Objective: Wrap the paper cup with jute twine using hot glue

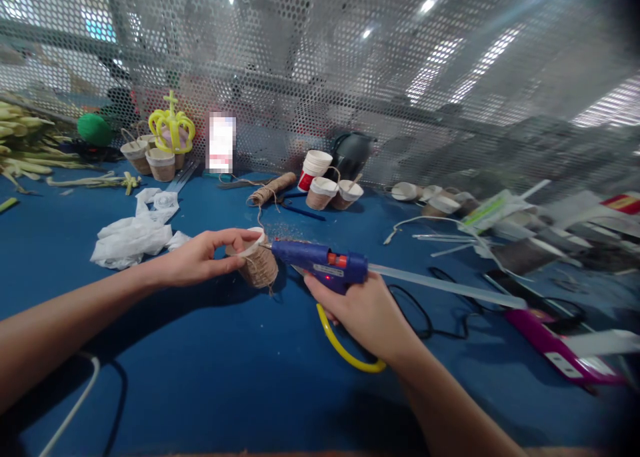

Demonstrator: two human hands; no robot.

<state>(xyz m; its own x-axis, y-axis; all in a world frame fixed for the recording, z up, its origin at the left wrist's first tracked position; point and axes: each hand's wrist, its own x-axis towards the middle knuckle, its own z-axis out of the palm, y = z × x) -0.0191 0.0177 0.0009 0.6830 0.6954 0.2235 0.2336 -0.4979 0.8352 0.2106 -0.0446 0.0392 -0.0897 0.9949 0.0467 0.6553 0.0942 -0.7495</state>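
My left hand (215,256) is closed on the rim of a small paper cup (263,265) wrapped in brown twine, which is tilted over the blue table. In my right hand (367,310) is a blue hot glue gun (320,260) with a red light on its side and a long clear glue stick coming out of its back. Its metal nozzle meets the cup near the rim; I cannot tell whether it touches. A strand of twine runs from the cup to a twine roll (273,189) behind it. Yellow-handled scissors (350,357) lie partly under my right hand.
Twine-wrapped cups (161,164) stand at the back left beside a yellow crown (171,127). Crumpled white material (131,240) lies left of my hand. Stacked white cups (315,167) stand behind. A purple power strip (563,347) and black cables lie at right; perforated metal mesh (280,57) borders the back.
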